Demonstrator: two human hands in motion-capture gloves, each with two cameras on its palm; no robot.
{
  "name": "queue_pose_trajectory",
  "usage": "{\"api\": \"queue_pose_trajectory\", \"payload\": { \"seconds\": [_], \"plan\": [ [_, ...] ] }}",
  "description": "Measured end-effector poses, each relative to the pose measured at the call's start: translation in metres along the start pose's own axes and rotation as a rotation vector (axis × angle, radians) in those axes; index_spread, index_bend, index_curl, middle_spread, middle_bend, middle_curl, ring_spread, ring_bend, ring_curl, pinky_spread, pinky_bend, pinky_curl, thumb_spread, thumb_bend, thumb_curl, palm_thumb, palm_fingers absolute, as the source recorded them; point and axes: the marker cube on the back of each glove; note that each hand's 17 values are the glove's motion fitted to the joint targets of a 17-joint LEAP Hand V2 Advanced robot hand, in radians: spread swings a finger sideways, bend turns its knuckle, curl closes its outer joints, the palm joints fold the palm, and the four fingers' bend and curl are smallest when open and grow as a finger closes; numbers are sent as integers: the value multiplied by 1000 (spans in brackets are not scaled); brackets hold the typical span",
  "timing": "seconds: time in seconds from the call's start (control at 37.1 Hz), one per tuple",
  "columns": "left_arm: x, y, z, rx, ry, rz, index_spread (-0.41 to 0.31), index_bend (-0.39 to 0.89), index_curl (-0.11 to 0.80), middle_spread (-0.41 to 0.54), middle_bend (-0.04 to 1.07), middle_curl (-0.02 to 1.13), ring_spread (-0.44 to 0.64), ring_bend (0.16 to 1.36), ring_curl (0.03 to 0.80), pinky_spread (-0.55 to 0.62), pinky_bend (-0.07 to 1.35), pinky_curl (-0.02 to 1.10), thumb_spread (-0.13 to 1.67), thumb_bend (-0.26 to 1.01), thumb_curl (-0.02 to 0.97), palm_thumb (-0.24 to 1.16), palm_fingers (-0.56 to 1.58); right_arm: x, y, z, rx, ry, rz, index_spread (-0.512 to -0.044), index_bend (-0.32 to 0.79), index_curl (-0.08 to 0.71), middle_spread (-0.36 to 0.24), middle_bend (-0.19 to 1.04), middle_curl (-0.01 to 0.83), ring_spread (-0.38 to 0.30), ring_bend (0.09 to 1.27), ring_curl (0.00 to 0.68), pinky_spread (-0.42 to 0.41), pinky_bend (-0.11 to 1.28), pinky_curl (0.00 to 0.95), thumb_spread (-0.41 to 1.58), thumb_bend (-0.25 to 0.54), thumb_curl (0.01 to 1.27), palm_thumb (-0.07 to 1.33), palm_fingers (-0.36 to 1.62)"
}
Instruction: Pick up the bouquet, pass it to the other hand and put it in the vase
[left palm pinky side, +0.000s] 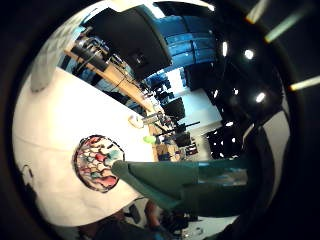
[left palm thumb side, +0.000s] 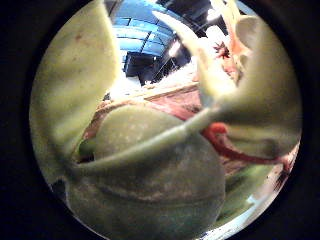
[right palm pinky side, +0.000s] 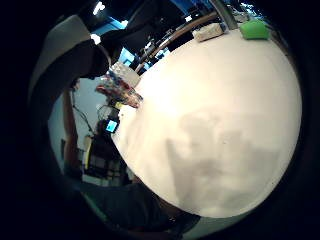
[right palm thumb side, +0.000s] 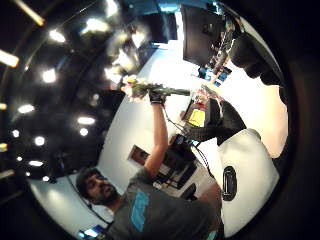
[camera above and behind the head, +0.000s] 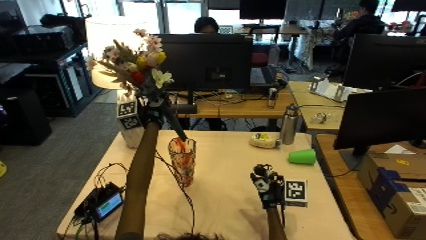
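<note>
Hands first: the left hand (camera above and behind the head: 152, 111) is raised high above the bench (camera above and behind the head: 226, 200), its fingers curled round the stems of the bouquet (camera above and behind the head: 136, 62), which it holds up in the air with the blooms well above the glove and the dark stem ends slanting down past it toward the vase (camera above and behind the head: 182, 161). From where I stand the flowers are cream, yellow, red and pale pink among green leaves. Close to that palm, the thumb side view is filled with leaves and a round green bud of the bouquet (left palm thumb side: 150, 175), and the little finger side view shows the green stem wrap (left palm pinky side: 185, 187) with the vase's patterned mouth (left palm pinky side: 97, 162) lying below it on the pale bench top.

The right hand (camera above and behind the head: 267, 187) is well apart from the left, low over the bench, fingers straight and pointing up, holding nothing. Its thumb side view catches the left hand (right palm thumb side: 156, 96) across the way, gripping the bouquet (right palm thumb side: 145, 90) aloft.

Under the left forearm, the vase stands upright on the bench, clear glass with orange and reddish patterning, between the two hands and nearer the left. Its tip of stem does not clearly touch the rim; I cannot tell.

Beyond the right hand, toward the far edge, a green cup (camera above and behind the head: 302, 156) lies on its side, with a metal bottle (camera above and behind the head: 288, 124) behind it. Near the left elbow sits a small device with a blue screen (camera above and behind the head: 105, 202).
</note>
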Motion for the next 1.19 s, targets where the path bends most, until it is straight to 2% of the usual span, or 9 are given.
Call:
{"api": "queue_pose_trajectory", "payload": {
  "seconds": [0.22,0.38,0.59,0.65,0.73,0.76,0.78,0.94,1.19],
  "plan": [
    [-71,-14,-12,64,100,-229,-345,261,528,-365,704,579,-353,774,470,-339,391,429,815,-40,504,714,1138,-11,-4,7,-17,3,-230,-286,106,302,-158,304,465,-173,527,411,124,369,364,869,-24,621,894,1040],
    [-87,0,-18,57,-22,-289,-329,170,505,-350,632,566,-341,717,457,-315,354,416,875,-30,467,714,1136,-18,3,12,-28,-20,-88,-287,113,298,-159,296,467,-168,497,409,143,346,363,882,-23,611,899,1031],
    [-99,4,-19,-120,-129,-267,-316,135,465,-346,573,556,-338,701,454,-326,388,426,929,-34,420,677,1188,-18,7,21,-48,16,-39,-287,109,292,-158,285,467,-160,469,407,163,327,363,891,-24,601,901,1034],
    [-101,5,-19,-193,-115,-254,-253,35,426,-304,489,536,-310,667,450,-158,293,414,935,-19,416,696,699,-25,5,25,-53,-12,-102,-286,112,292,-158,281,468,-159,460,406,171,320,364,892,-24,599,902,1025],
    [-107,4,-22,-250,-121,-227,-141,3,393,-153,308,551,-139,666,507,65,454,501,930,-17,412,720,217,-33,-1,28,-52,-32,-248,-286,111,291,-159,279,468,-159,456,407,179,310,365,893,-24,596,902,1026],
    [-105,6,-23,-251,-129,-218,-161,58,392,-205,394,568,-192,684,499,65,407,476,933,-19,410,721,413,-33,0,29,-53,-25,-232,-286,112,290,-159,278,469,-159,455,407,180,303,363,894,-24,595,902,1026],
    [-101,10,-24,-247,-138,-209,-99,-23,344,-104,237,480,-67,633,441,141,457,460,923,-24,407,722,182,-32,1,29,-55,-14,-187,-286,111,289,-159,277,469,-159,454,407,185,301,363,896,-25,594,901,1027],
    [-77,34,-36,-193,-163,-145,32,-16,244,112,177,404,176,672,399,338,591,442,884,-38,398,710,24,-27,4,32,-57,43,-118,-286,114,288,-156,269,469,-158,445,408,193,279,362,902,-25,588,899,1023],
    [-70,50,-47,-130,-155,-88,76,63,182,215,225,382,310,727,366,449,646,416,868,-43,381,669,19,-35,5,40,-73,-6,-208,-286,110,285,-155,260,469,-158,435,411,206,257,365,906,-24,583,898,1023]
  ]
}}
